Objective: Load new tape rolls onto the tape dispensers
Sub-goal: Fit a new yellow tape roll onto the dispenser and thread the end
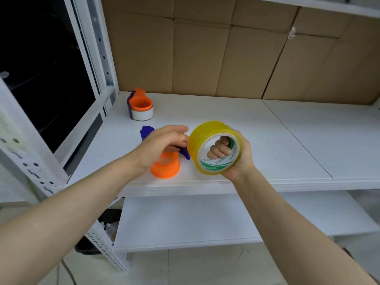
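A white shelf point(226, 112) fills the middle. Brown cardboard point(205, 54) stands at the back & covers the wall behind it. A lower shelf point(185, 219), also white, sits under the top one. A white metal post point(30, 161) w/ holes runs down the left side. A dark window point(41, 68) is at the far left. The floor point(185, 268) has pale tiles. Something dark lies under the lower shelf by the post; can't tell what.

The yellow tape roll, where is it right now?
In the head view, the yellow tape roll is held in the right hand above the front of the white shelf, just right of the left hand and the orange dispenser.
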Motion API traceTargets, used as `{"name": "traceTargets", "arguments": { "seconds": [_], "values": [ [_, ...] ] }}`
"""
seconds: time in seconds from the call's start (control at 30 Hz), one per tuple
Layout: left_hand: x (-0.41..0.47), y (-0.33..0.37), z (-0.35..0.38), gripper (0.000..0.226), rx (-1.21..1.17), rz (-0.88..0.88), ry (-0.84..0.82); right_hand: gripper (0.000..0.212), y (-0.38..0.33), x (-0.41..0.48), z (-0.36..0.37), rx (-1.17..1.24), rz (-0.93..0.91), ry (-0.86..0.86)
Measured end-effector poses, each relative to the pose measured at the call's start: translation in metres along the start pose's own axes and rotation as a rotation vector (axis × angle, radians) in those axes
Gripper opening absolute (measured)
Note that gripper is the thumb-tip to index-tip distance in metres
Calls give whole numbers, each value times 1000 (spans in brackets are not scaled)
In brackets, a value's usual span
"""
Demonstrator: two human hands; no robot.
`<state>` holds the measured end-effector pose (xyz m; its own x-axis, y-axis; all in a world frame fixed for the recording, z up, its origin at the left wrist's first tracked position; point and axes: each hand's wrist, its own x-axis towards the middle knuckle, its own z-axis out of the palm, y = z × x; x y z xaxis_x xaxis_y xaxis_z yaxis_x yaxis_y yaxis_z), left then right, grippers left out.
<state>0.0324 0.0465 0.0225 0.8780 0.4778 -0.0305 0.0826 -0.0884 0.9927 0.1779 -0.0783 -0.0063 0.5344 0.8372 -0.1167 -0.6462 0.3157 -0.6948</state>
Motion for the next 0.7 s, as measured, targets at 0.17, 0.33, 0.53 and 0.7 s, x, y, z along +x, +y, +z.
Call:
{"name": "traceTargets", "arguments": {
  "seconds": [0.17,0.33,0.53,0.7],
  "values": [
    [-10,2,20,55,115,82,-89,48,-2,-8,17,-232,-58,69],
    [-10,-2,17,55,588,265,166,32,1,-18,42,-800,-213,192],
    [-9,-5,5,40,82,250,254,28,4,-20,24,-539,-174,-158],
    [-11,-8,1,42,169,247,331,30,4,-25,26,-655,-240,-250]
  ]
}}
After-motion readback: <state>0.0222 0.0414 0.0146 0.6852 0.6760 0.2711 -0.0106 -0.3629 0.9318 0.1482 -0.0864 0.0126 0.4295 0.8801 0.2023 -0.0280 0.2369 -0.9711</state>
